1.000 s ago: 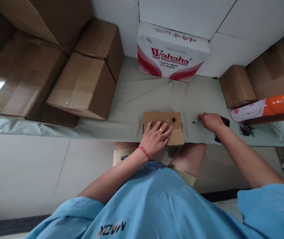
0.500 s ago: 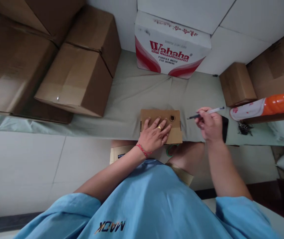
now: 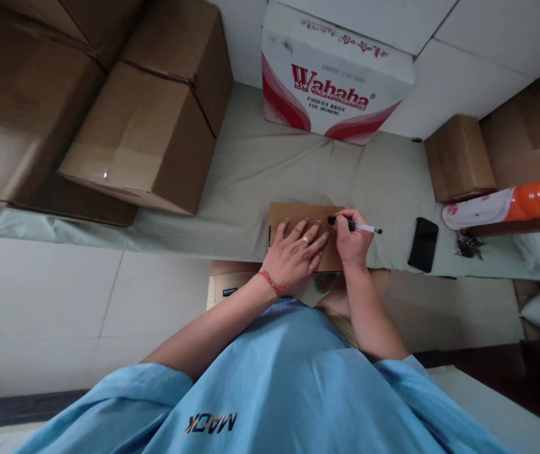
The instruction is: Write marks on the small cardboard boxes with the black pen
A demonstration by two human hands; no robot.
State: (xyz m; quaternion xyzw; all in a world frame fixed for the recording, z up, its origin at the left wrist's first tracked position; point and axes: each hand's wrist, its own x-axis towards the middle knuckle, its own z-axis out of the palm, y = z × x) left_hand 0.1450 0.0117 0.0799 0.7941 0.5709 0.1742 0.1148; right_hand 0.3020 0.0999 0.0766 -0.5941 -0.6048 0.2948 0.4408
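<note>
A small brown cardboard box (image 3: 305,210) lies at the near edge of the cloth-covered surface. My left hand (image 3: 295,252) rests flat on its top with the fingers spread. My right hand (image 3: 353,239) is closed around a pen (image 3: 364,226), its tip at the dark-edged hole (image 3: 331,221) near the box's far right corner. Whether the tip touches the cardboard or sits inside the hole I cannot tell. The right-hand fingers cover part of the box's right side.
A white Wahaha carton (image 3: 333,82) stands at the back. Large brown boxes (image 3: 132,132) are stacked on the left. To the right are a black phone (image 3: 423,244), keys (image 3: 468,244), a small carton (image 3: 461,157) and an orange-and-white cylindrical item (image 3: 510,205).
My right hand has moved left with the pen, from beside the box to the hole in its top. The phone is now uncovered. My left hand stays on the box.
</note>
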